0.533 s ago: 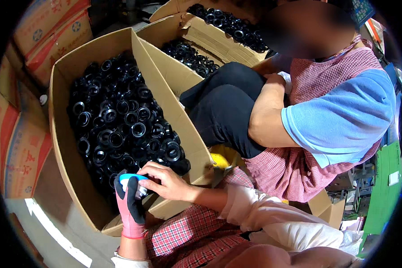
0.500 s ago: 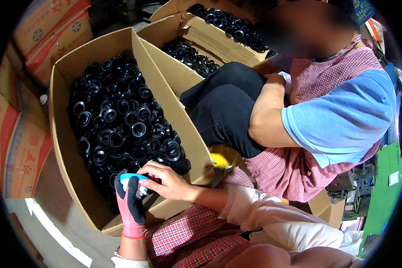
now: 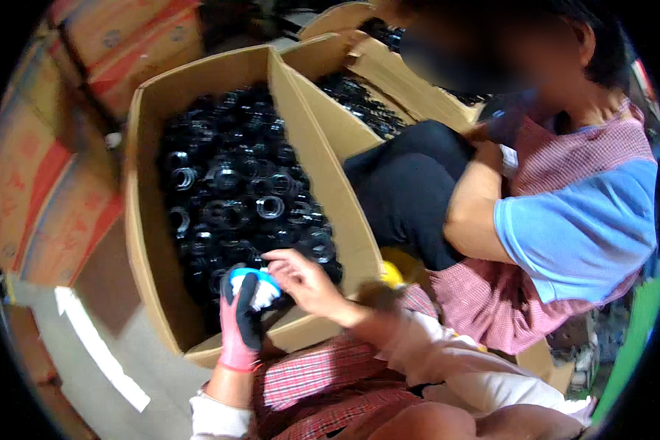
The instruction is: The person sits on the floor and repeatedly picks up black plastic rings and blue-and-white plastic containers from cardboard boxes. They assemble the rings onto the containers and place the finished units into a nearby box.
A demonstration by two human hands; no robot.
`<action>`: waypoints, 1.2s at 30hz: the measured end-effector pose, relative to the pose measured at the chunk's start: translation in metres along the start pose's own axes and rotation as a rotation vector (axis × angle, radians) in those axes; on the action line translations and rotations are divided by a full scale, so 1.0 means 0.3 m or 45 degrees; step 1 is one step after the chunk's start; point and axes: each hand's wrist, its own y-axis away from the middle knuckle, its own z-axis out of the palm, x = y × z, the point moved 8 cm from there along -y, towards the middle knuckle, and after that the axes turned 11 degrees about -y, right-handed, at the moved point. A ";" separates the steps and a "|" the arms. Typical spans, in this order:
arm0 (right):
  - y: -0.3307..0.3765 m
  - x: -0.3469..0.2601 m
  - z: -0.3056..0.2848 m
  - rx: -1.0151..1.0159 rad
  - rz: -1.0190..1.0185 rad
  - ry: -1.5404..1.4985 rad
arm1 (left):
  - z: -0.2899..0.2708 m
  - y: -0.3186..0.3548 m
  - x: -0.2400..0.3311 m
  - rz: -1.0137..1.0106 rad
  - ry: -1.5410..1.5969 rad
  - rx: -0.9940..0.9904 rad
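In a pink glove with black fingers, my left hand [image 3: 243, 323] grips a small round blue-rimmed thing [image 3: 236, 273] with something white inside; blur hides its exact kind. My bare right hand [image 3: 306, 284] is just to the right of it, fingers apart and slightly bent, with nothing visible in them. Both hands are over the near end of a large cardboard box [image 3: 148, 271]. Many shiny black plastic rings [image 3: 270, 207] fill that box, lying loosely heaped beyond my fingers.
Beside the box on the right sits a co-worker [image 3: 576, 209] in a blue shirt and checked apron. More cardboard boxes [image 3: 403, 84] of black parts stand behind. Printed cartons [image 3: 33, 191] are stacked at the left, and a white line [image 3: 99, 352] marks the floor.
My right hand has come away from the blue-rimmed thing, its fingers spreading. The left hand still holds it. The whole view has shifted, so the box appears farther right.
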 end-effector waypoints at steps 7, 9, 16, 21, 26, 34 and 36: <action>-0.046 0.043 -0.053 0.211 0.049 0.005 | -0.244 -0.128 0.324 0.100 0.802 0.079; -0.059 0.056 -0.020 0.145 0.170 -0.015 | -0.402 -0.160 0.318 0.251 0.759 0.249; -0.049 0.051 -0.038 0.078 0.239 0.066 | -0.268 -0.182 0.232 0.043 0.732 0.059; -0.053 0.059 -0.034 0.063 0.224 0.043 | -0.273 -0.174 0.214 0.070 0.659 0.081; -0.054 0.054 -0.016 0.039 0.280 0.022 | -0.255 -0.144 0.215 0.017 0.629 0.100; -0.050 0.068 -0.021 0.067 0.224 0.003 | -0.249 -0.140 0.208 0.023 0.657 0.153; -0.049 0.065 -0.020 0.056 0.212 -0.014 | -0.249 -0.156 0.200 0.043 0.684 0.079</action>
